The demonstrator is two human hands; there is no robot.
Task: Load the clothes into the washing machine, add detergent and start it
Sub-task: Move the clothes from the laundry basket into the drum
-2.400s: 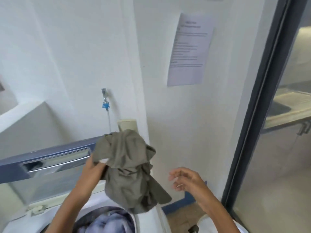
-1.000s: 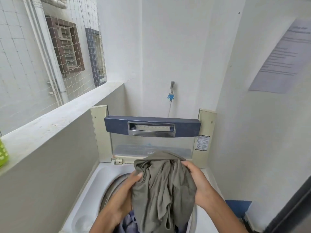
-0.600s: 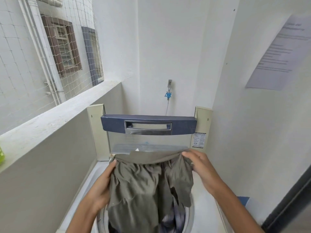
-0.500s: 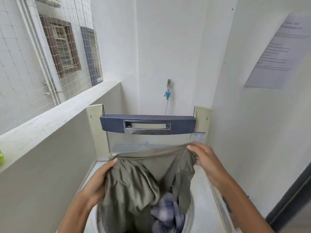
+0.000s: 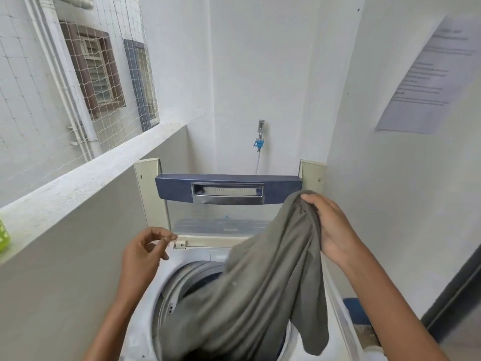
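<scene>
- The right hand (image 5: 335,225) sits right of centre. Its fingers and thumb are curled round a bunched top edge of the grey-green garment (image 5: 260,287), held in front of the raised lid (image 5: 177,186).
- The garment hangs from that grip down and to the left, across the drum (image 5: 182,285). Its lower part reaches into the opening, and one fold trails over the near right rim. Motion blur softens the cloth, so I cannot tell what kind of garment it is.
- The left hand (image 5: 141,252) holds nothing. Its fingers are loosely curled, thumb and forefinger close together, just left of the lid hinge and apart from the cloth.
- Both forearms run out of the bottom edge of the view.
- The washing machine (image 5: 200,254) is a top loader. Only its white deck and the far left arc of the drum ring show. The cloth hides what is inside the drum, and the near part of the machine is cut off.
- The lid stands upright at the far side, with a dark blue band and a chrome handle recess. Its clear panel shows only faint reflections.
- A tap (image 5: 260,142) with a blue fitting is on the far wall above the lid, and a thin hose drops behind the lid.
- A printed sheet (image 5: 426,76) is on the right wall, its text too blurred to read.
- A green object (image 5: 4,238) on the ledge (image 5: 78,183) is cut off by the left edge, and I cannot tell what it is.
- A blue item (image 5: 356,308) lies low on the right, partly behind the right forearm.
</scene>
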